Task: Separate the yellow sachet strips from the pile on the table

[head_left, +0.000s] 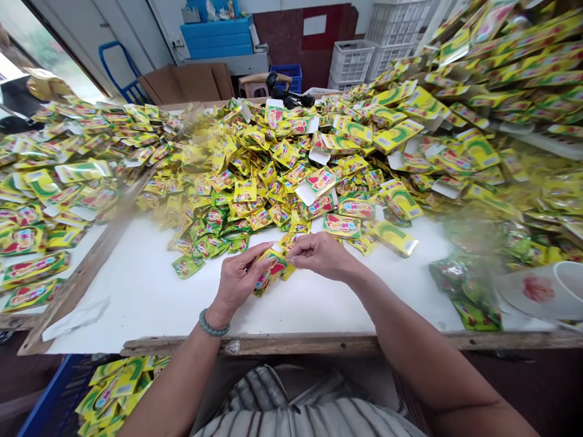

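Note:
Over the front of the white table, my left hand (240,276) is closed around a small yellow carton (269,274) with red and green print, tilted with its upper end toward my right hand. My right hand (321,254) is closed in a pinch right at that end; what its fingertips hold is too small to make out. Yellow sachets (298,224) lie just beyond both hands. Close by on the right are a flat printed carton (341,226) and another yellow carton (392,238). Green sachets (187,266) lie to the left of my left hand.
A large heap of cartons and sachets (273,158) covers the table's far side. More cartons (36,261) lie beyond a wooden divider (98,261). A white cup (542,291) stands at right. A blue crate (50,397) with cartons sits below the wooden front edge (300,346).

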Available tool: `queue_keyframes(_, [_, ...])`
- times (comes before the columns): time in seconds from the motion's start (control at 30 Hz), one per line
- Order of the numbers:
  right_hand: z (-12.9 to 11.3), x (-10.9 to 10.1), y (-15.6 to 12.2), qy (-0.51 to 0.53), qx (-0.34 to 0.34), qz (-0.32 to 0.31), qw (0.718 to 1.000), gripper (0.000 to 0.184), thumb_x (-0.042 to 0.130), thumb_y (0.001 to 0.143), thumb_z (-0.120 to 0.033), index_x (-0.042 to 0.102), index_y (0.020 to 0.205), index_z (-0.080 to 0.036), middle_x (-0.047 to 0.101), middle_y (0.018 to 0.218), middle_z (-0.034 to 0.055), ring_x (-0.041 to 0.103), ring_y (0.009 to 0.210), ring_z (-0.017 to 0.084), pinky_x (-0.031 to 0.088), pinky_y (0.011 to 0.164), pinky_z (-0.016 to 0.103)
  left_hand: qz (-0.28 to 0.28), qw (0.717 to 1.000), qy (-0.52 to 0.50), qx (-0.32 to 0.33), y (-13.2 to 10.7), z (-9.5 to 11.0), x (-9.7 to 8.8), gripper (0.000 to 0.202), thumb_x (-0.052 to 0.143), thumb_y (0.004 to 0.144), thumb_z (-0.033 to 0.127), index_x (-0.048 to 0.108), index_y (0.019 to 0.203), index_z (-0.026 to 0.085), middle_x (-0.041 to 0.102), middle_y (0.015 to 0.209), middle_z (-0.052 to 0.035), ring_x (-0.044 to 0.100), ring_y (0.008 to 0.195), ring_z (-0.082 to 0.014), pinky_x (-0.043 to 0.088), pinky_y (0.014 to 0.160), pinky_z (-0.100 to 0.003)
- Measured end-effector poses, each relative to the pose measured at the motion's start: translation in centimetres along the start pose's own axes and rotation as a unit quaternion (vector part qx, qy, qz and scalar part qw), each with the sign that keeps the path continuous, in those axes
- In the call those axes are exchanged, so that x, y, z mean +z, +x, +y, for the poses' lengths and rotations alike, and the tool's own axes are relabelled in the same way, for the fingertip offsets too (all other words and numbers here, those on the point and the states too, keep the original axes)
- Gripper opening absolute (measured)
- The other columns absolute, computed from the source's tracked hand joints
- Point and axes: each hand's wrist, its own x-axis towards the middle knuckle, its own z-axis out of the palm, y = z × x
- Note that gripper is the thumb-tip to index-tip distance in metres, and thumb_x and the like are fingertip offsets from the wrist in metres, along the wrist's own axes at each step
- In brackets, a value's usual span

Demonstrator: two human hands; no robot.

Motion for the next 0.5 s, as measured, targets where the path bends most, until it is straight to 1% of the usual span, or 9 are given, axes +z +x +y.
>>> queue_keyframes(0.1, [-0.3,-0.3,-0.2,0.008,-0.008,-0.018,1.0,0.015,0.067,0.074,-0.026,0.076,0.072,-0.014,0.067,0.069,0.0027,0.056,0.063,0.012,0.041,0.056,0.023,0.001,0.999,-0.028,-0.026,0.0,-0.1,0.0,0.032,0.065,0.085,0.035,0.072,0.111,0.018,0.075,0.094,-0.0051,0.066,0.072,-0.0139,0.052,0.065,-0.023])
queue_keyframes(0.2, [-0.2,-0.9,-0.3,0.092,0.039,-0.062,0.993,0.023,0.072,0.073,-0.036,0.077,0.08,-0.014,0.069,0.073,0.0038,0.058,0.066,0.013,0.044,0.059,0.024,-0.013,0.996,-0.07,-0.055,0.0,-0.4,-0.2,0.035,0.065,0.085,0.036,0.07,0.115,0.018,0.073,0.084,-0.0029,0.063,0.066,-0.0122,0.049,0.059,-0.021])
queue_keyframes(0.27, [0.0,-1.3,-0.2,0.15,0.071,-0.076,0.983,0.03,0.075,0.071,-0.041,0.075,0.082,-0.013,0.069,0.073,0.0037,0.059,0.065,0.013,0.046,0.06,0.025,-0.013,0.995,-0.085,-0.058,-0.1,-0.5,-0.3,0.036,0.065,0.086,0.036,0.068,0.117,0.018,0.071,0.078,-0.0014,0.059,0.062,-0.0107,0.047,0.056,-0.02])
queue_keyframes(0.37, [0.2,-1.1,-0.1,0.183,0.089,-0.061,0.977,0.035,0.078,0.069,-0.045,0.072,0.08,-0.013,0.067,0.07,0.0029,0.059,0.063,0.011,0.046,0.06,0.024,0.023,0.995,-0.087,-0.045,-0.3,-0.5,-0.2,0.037,0.063,0.087,0.034,0.065,0.121,0.019,0.068,0.075,0.0,0.056,0.06,-0.0095,0.045,0.055,-0.019])
queue_keyframes(0.43, [0.2,-0.5,0.0,0.187,0.092,-0.037,0.977,0.038,0.079,0.067,-0.047,0.071,0.08,-0.012,0.066,0.068,0.0023,0.056,0.059,0.01,0.043,0.056,0.022,0.055,0.995,-0.077,-0.028,-0.4,-0.5,-0.1,0.036,0.062,0.088,0.034,0.063,0.121,0.019,0.069,0.083,-0.0017,0.059,0.065,-0.0107,0.048,0.059,-0.02])
queue_keyframes(0.5, [0.2,0.5,0.1,0.189,0.08,-0.002,0.979,0.039,0.081,0.064,-0.047,0.07,0.08,-0.013,0.064,0.065,0.0009,0.053,0.056,0.009,0.04,0.052,0.022,0.077,0.995,-0.06,-0.01,-0.6,-0.6,0.0,0.035,0.062,0.088,0.033,0.063,0.12,0.02,0.071,0.095,-0.0046,0.064,0.074,-0.0132,0.051,0.067,-0.022])
